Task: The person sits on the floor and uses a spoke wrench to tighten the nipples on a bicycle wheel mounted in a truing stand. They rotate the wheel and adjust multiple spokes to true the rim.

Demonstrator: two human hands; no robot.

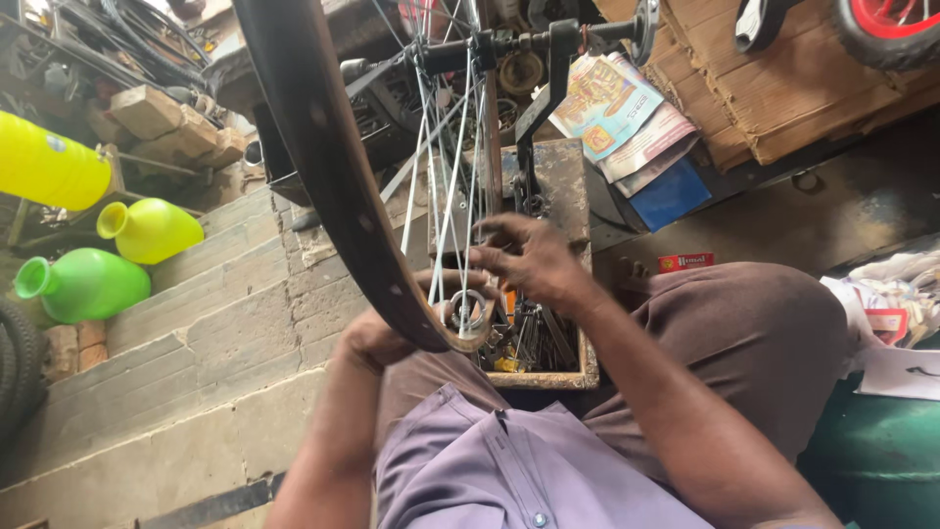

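Bicycle wheel rim runs from top centre down to frame centre, mounted on a dark stand. Left hand grips the rim's lower edge from behind, fingers closed around it. Right hand sits among the spokes, fingers narrowly pinched near a spoke. Below lies a wooden box of parts. Coloured plastic jugs occupy the left.

Colourful printed paper packets hang in a bunch at upper centre-right, orange, yellow and blue, above a flat blue packet. A small red box lies on the floor nearby. Brown corrugated cardboard leans behind.
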